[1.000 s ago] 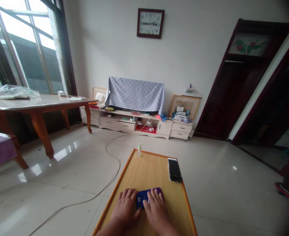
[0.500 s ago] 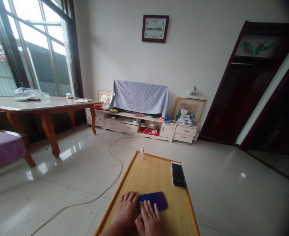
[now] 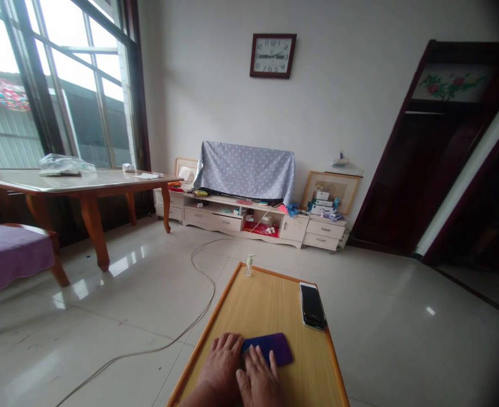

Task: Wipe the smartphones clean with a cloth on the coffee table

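A phone with a glossy blue-to-purple back lies flat on the small wooden table. At its left end rests my left hand, with the fingers bent and held close together against the phone's edge. My right hand lies over the phone's lower left part, fingers stretched out and thumb apart. What is under its fingertips is hidden. Farther up the table, near the right rim, sit two dark-screened phones, stacked. A small clear pump bottle stands upright at the far left corner.
A pale cable runs across the tiled floor left of the table. Beyond stand a low white TV cabinet and a cloth-covered TV. A larger table and a seat with a purple cover are at the left.
The whole view has shifted slightly, with the room appearing a little farther right and lower. Both hands keep nearly the same place on the phone; the right fingers have moved slightly over its back.
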{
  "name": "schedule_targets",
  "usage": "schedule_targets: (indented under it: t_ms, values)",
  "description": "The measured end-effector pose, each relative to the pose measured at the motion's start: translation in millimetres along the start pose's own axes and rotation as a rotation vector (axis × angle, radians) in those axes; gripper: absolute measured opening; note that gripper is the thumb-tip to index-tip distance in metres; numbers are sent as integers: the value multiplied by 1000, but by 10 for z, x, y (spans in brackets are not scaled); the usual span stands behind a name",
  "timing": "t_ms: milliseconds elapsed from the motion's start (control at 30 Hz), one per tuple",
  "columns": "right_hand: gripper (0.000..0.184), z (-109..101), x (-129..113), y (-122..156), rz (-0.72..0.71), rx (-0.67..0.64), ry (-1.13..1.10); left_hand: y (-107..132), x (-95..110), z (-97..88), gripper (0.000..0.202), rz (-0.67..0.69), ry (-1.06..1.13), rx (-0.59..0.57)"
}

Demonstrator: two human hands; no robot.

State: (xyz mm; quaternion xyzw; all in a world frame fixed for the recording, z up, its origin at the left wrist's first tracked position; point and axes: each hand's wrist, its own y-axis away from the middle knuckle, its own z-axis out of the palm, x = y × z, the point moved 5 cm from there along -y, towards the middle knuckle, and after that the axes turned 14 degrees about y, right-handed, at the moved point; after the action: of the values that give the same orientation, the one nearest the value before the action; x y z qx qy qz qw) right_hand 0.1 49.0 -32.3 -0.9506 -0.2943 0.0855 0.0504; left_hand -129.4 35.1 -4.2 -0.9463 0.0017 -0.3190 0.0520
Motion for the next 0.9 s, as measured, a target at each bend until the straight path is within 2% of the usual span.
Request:
schedule_targets:
  t_ms: [100,267,367,500,567,667,800,900]
  values:
    - [53,-67,5,2,-15,-30,-31,5,10,-2,58,2,3,6]
    - [56,-181,241,-77,160,-24,55,30,105,-67,53,10,-3,48]
    - [56,-157,114,-116,169,-31,54,20,100,-67,52,7,0,26]
    - [52,-163,-199,-124,60,-12,-18,-6,40,-15,55,-12,-9,-42]
    - [51,-193,-223,-129,37,-7,-45,-6,44,-18,55,-11,-3,-39]
    - [51,-218,-37,-160,58,-3,-38,13,96,-67,52,-11,13,-5]
    - [53,-181,332,-225,171,43,50,36,161,-120,58,-36,-17,-10]
    - [54,-119,380,-265,223,43,87,38,179,-136,57,-34,-25,-11]
